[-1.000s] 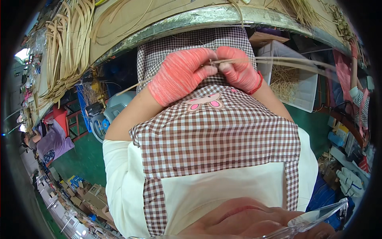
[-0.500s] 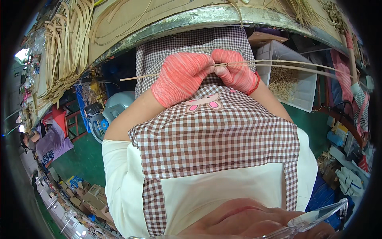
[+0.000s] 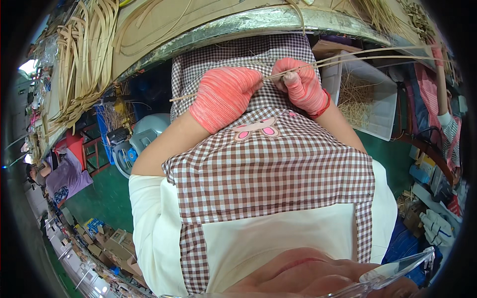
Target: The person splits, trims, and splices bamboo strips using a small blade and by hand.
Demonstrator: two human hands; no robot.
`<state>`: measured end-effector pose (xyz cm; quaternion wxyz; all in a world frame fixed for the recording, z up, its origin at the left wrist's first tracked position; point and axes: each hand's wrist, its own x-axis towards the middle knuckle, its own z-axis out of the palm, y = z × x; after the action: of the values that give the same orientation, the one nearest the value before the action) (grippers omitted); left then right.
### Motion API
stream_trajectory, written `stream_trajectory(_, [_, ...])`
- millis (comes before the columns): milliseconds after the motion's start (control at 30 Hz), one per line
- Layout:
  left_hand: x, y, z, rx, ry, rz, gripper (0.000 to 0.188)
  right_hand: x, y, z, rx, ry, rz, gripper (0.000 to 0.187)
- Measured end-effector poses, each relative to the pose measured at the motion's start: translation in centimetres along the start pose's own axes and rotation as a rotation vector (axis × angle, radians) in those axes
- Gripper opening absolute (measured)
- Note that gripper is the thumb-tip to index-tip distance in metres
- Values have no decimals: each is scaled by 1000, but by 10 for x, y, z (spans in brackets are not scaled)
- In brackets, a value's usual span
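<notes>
Both of my hands wear pink knitted gloves with bare fingertips and are held over my brown checked apron [image 3: 268, 174]. My left hand [image 3: 223, 97] is closed around a thin tan plant strip [image 3: 182, 98], whose short end sticks out on the left. A little to the right, my right hand [image 3: 301, 89] pinches the same strip with thumb and fingers. Between the hands a short stretch of it shows. Beyond my right hand two long thin lengths run out to the right, slightly apart and tilted upward. The exact grip inside my left hand is hidden.
A worktable with a metal-covered edge [image 3: 223, 29] curves across in front of me. Bundled flat tan strips [image 3: 87, 59] hang at its left. On the right stands a white bin [image 3: 390, 102] holding straw-like scraps [image 3: 355, 97]. Other people sit at far left [image 3: 69, 174] and far right [image 3: 447, 124].
My hands have drawn apart, the right moving slightly right. The strip slid rightward, its left end now shorter, and its long right lengths swung upward.
</notes>
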<state>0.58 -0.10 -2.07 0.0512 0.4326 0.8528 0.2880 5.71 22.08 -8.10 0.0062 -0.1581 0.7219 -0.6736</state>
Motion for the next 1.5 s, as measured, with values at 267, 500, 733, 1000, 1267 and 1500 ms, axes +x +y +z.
stream_trajectory(267, [6,6,0,-69,-27,17,14,11,4,14,-454,2,-200,47])
stream_trajectory(500, [10,-1,-7,276,-141,-27,12,9,4,-2,-490,111,-204,41])
stream_trajectory(733, [9,-5,-4,323,-60,60,7,9,4,5,-518,36,-134,54])
stream_trajectory(1000, [14,7,0,283,-210,-33,13,13,4,14,-563,15,-85,62])
stream_trajectory(1267, [11,8,-9,114,-120,52,17,13,3,5,-594,85,-221,49])
stream_trajectory(1500, [3,0,-22,339,-223,0,18,3,2,-14,-340,102,-177,47])
